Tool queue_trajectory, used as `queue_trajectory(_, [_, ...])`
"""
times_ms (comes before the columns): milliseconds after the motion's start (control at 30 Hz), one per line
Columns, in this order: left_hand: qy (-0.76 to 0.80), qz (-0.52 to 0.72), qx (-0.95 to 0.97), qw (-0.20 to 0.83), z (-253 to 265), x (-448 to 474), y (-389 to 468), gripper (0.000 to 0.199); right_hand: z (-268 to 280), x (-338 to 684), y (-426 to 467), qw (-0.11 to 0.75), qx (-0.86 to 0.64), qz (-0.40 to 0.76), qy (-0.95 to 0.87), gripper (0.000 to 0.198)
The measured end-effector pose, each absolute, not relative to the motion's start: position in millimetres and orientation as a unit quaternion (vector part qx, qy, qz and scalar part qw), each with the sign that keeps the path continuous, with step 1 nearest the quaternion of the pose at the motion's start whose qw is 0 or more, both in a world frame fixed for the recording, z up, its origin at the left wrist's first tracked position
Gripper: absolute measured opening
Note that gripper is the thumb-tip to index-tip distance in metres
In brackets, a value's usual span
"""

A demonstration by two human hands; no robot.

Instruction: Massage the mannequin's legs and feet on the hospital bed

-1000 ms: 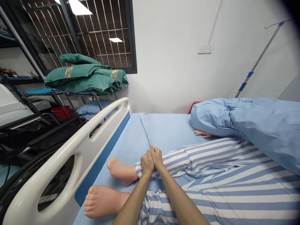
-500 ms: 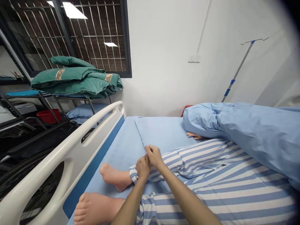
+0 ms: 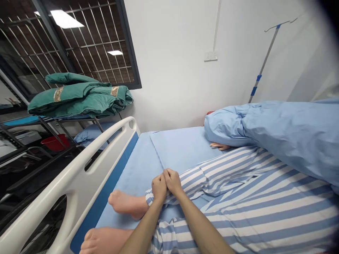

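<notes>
My left hand (image 3: pixel 159 187) and my right hand (image 3: pixel 172 180) are side by side, touching, over the lower shin of the far leg of a patient manikin. Both are closed with curled fingers, and what they hold is hidden beneath them. Under them lies the blue-and-white striped trouser leg (image 3: pixel 192 183). A raised edge in the light-blue bed sheet (image 3: pixel 182 144) runs up to my fingers. The far bare foot (image 3: pixel 127 204) rests left of my hands; the near foot (image 3: pixel 103 240) lies lower left, partly cut off.
A white bed end board (image 3: pixel 106 141) stands at the left. Bunched blue bedding (image 3: pixel 278 127) covers the manikin's upper part, with a manikin hand (image 3: pixel 220 146) showing below it. Green folded quilts (image 3: pixel 79 97), a red basin (image 3: pixel 55 142) and a drip stand (image 3: pixel 265 60) are beyond.
My left hand has risen slightly relative to the leg and now sits level beside my right hand. The right fist is turned more knuckles-up. The whole view has tilted a little.
</notes>
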State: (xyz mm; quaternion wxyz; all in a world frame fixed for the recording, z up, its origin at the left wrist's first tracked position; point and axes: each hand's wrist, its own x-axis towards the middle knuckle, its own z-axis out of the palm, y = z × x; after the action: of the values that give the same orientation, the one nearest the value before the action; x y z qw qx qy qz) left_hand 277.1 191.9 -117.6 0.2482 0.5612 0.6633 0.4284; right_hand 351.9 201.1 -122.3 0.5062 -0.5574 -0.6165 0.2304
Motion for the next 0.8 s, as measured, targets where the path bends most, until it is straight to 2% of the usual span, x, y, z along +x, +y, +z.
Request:
queue_trajectory(167, [0.616, 0.539, 0.493, 0.295, -110, 286, 202, 0.029, -121, 353, 206, 0.542, -0.54, 0.253, -0.592, 0.039])
queue_trajectory(267, [0.621, 0.519, 0.494, 0.318, -112, 300, 202, 0.031, -123, 357, 211, 0.585, -0.54, 0.283, -0.535, 0.038])
queue_trajectory(400, [0.637, 0.458, 0.555, 0.276, -121, 305, 198, 0.034, -124, 359, 213, 0.601, -0.546, 0.297, -0.503, 0.038])
queue_trajectory(500, [0.634, 0.455, 0.566, 0.267, -122, 301, 197, 0.034, -119, 360, 210, 0.55, -0.582, 0.246, -0.547, 0.038])
queue_trajectory(667, [0.638, 0.432, 0.584, 0.256, -121, 300, 195, 0.032, -110, 378, 204, 0.379, -0.617, 0.086, -0.684, 0.026])
queue_trajectory(800, [0.661, 0.405, 0.592, 0.219, -123, 303, 193, 0.035, -115, 391, 204, 0.37, -0.626, 0.078, -0.682, 0.032])
